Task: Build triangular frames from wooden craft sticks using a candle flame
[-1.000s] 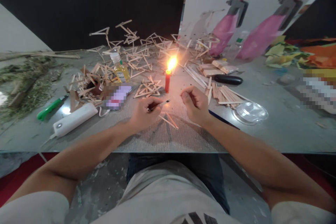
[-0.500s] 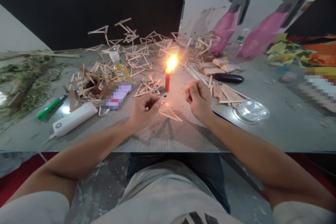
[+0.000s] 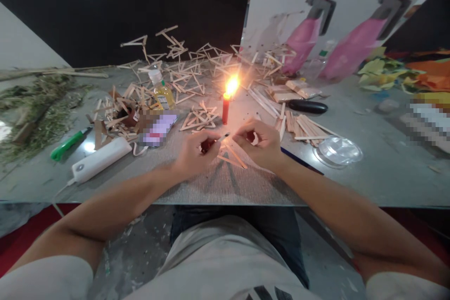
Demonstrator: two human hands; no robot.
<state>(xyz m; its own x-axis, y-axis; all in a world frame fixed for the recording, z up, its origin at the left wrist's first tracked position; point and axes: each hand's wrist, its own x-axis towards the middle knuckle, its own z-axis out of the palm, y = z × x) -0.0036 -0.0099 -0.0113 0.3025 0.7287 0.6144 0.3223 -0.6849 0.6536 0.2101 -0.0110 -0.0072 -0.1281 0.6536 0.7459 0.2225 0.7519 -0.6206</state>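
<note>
My left hand (image 3: 197, 151) pinches a small pale strip with a dark tip (image 3: 225, 136), which points right and slightly up. Just right of that tip, my right hand (image 3: 259, 144) has its thumb and fingers pressed together. What they hold, if anything, is hidden or too small to name. Behind both hands stands a lit red candle (image 3: 225, 111), upright, its flame leaning right. Flat wooden sticks joined in an angled shape (image 3: 236, 156) lie on the table below the fingertips.
Left are a phone (image 3: 161, 130), white power bank (image 3: 101, 161), green cutter (image 3: 68, 144) and oil bottle (image 3: 163, 94). Right are loose wooden sticks (image 3: 305, 127), a black oblong object (image 3: 308, 106) and clear round plastic dish (image 3: 339, 151). Stick frames (image 3: 186, 75) and pink spray bottles (image 3: 303, 42) stand behind.
My right hand has moved left and slightly down, bringing its pinched fingers beside the dark tip. My left hand has shifted slightly right, still pinching the strip.
</note>
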